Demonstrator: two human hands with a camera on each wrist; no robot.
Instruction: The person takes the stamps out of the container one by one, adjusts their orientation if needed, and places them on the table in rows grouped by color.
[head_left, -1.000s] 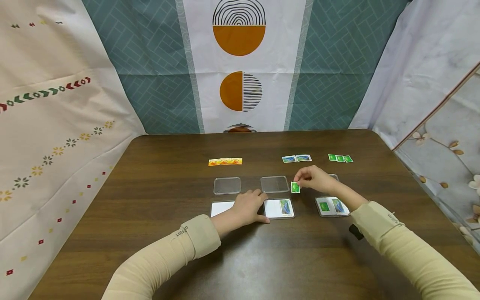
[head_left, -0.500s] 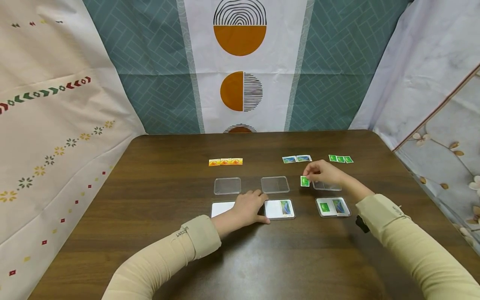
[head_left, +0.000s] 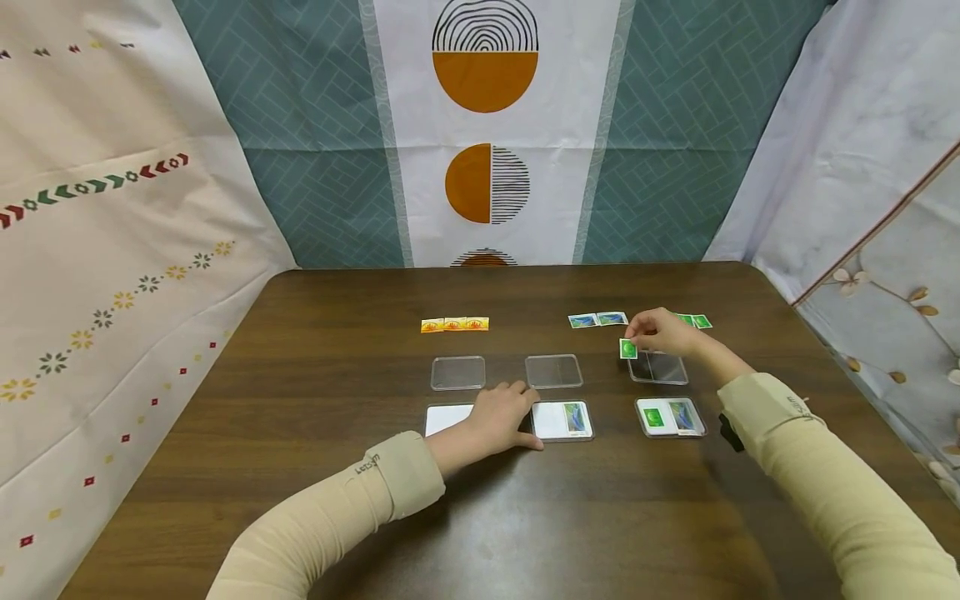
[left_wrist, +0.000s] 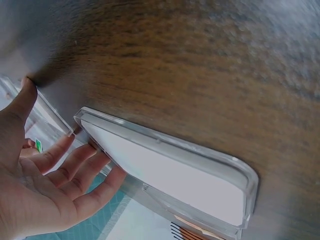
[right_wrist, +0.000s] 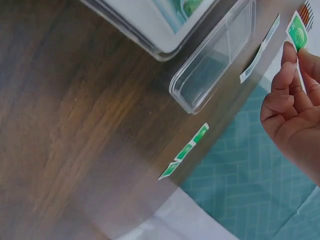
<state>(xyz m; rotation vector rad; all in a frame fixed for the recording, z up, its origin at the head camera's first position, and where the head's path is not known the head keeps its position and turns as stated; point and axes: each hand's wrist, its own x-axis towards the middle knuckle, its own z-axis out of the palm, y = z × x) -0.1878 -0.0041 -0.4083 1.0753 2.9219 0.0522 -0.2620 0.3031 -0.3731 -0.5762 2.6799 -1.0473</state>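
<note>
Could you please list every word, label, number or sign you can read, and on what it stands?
No text is readable.
Left cuff: lettering, too small to read.
Right cuff: lettering, too small to read.
Orange stickers: red marks, too small to read.
Held green sticker: nothing legible.

A dark, round-cornered wood-grain desk (head_left: 360,358) shows a soft sheen (head_left: 491,550) on its near part. On the far side, teal patterned cloth (head_left: 322,200) flanks a white central panel (head_left: 555,204) with orange-and-black circles (head_left: 468,183). Cream cloth (head_left: 120,283) with small coloured motifs (head_left: 102,318) hangs left; whitish cloth (head_left: 892,108) with flowering branches (head_left: 849,282) hangs right.
</note>
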